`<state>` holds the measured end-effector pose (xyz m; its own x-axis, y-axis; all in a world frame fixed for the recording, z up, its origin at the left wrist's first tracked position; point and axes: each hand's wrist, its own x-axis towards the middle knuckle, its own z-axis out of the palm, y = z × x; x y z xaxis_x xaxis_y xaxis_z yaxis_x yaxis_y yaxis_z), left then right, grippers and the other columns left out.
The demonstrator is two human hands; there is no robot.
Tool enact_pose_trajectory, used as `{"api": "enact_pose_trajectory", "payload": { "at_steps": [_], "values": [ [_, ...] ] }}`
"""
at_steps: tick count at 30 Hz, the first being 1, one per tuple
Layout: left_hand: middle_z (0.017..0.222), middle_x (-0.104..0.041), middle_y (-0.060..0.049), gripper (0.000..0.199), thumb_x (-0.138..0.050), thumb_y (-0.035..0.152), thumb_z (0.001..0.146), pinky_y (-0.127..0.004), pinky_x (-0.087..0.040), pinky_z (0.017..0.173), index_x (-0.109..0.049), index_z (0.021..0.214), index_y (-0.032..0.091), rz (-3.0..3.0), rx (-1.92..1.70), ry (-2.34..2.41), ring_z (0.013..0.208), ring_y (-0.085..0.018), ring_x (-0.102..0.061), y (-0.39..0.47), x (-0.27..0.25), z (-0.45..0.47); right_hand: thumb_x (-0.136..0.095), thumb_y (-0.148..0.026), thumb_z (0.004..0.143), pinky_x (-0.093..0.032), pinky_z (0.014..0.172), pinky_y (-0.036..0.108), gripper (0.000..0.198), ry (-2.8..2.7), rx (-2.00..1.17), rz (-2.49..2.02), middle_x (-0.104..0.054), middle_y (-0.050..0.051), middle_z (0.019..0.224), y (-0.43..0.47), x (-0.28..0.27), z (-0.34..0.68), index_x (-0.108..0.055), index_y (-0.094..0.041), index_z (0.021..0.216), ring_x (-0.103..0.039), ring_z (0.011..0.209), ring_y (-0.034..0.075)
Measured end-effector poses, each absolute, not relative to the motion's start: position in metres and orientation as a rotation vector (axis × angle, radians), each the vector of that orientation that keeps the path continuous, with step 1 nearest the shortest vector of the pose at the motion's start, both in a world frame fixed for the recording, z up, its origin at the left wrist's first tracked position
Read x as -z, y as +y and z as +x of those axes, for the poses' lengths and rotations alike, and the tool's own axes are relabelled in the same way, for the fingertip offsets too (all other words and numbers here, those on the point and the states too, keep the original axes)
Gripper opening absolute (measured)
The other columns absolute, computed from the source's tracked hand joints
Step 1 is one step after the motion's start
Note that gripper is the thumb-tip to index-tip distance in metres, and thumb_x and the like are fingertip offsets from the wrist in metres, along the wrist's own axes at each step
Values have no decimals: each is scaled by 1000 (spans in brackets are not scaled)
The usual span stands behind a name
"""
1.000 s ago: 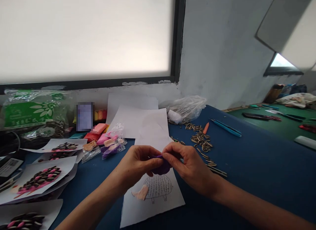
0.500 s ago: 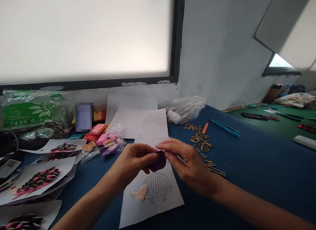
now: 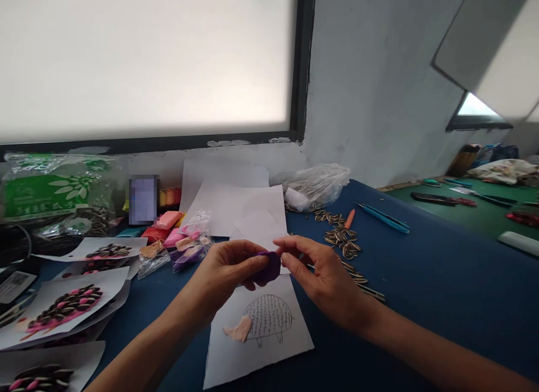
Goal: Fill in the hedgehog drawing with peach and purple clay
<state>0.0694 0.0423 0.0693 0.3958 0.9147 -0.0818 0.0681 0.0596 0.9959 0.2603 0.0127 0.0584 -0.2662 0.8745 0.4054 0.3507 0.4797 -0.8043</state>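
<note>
The left hand (image 3: 238,265) pinches a flat purple clay piece (image 3: 270,269) by its left side, thumb on top. The right hand (image 3: 322,274) has its thumb tip and finger apart, close to the clay's other side; I can't tell if they touch it, or if something is tucked in that palm. The clay is up in the air over the table (image 3: 438,308). It looks light, soft and maybe a bit sticky, so a hard squeeze would dent or tear it. Hold it gently by the rim. Below is a paper (image 3: 244,364) with a drawn animal. Toward the table's far left corner, a green bag (image 3: 63,190) has pale letters too blurry to read. A white label (image 3: 17,285) near the left edge has a square code; its words are too small.
</note>
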Motion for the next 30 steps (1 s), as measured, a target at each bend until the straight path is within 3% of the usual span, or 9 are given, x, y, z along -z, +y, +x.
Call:
{"api": "enact_pose_trajectory", "payload": {
  "at_steps": [4, 8, 13, 18, 21, 30],
  "values": [
    [71, -75, -3, 30, -79, 43, 70, -23, -49, 58, -73, 83, 16, 1370, -820, 961, 67, -16, -67, 41, -70, 70, -56, -24, 97, -52, 71, 29, 17, -1844, -920, -1036, -71, 2, 83, 15, -61, 261, -72, -18, 95, -65, 78, 16],
    [82, -78, -4, 34, -82, 39, 69, -28, -53, 72, -76, 94, 18, 1402, -794, 904, 79, -19, -71, 41, -71, 70, -57, -22, 97, -51, 75, 29, 16, -1827, -965, -1017, -70, 2, 83, 16, -61, 261, -72, -18, 94, -66, 80, 16],
    [69, -76, -6, 34, -71, 49, 80, -27, -52, 63, -77, 74, 15, 1524, -739, 936, 66, -19, -68, 40, -73, 69, -60, -25, 95, -52, 70, 29, 15, -1838, -945, -1013, -71, 2, 81, 16, -60, 261, -72, -19, 89, -66, 78, 16],
    [77, -78, -8, 45, -62, 56, 86, -30, -53, 72, -77, 76, 15, 1563, -674, 891, 75, -23, -70, 40, -73, 67, -61, -26, 95, -56, 73, 31, 15, -1755, -998, -1002, -71, 2, 81, 15, -61, 261, -70, -18, 86, -68, 78, 17],
    [83, -79, -9, 41, -65, 54, 85, -32, -52, 77, -78, 79, 15, 1587, -641, 859, 82, -24, -70, 41, -70, 66, -61, -26, 95, -57, 72, 29, 14, -1727, -1057, -976, -72, 2, 80, 15, -62, 261, -69, -18, 86, -70, 76, 16],
    [82, -79, -6, 31, -71, 48, 81, -27, -45, 66, -80, 89, 19, 1530, -662, 871, 73, -19, -66, 41, -65, 68, -63, -30, 93, -57, 69, 31, 18, -1659, -1133, -912, -70, 3, 78, 17, -63, 260, -72, -16, 85, -68, 72, 16]
  ]
}}
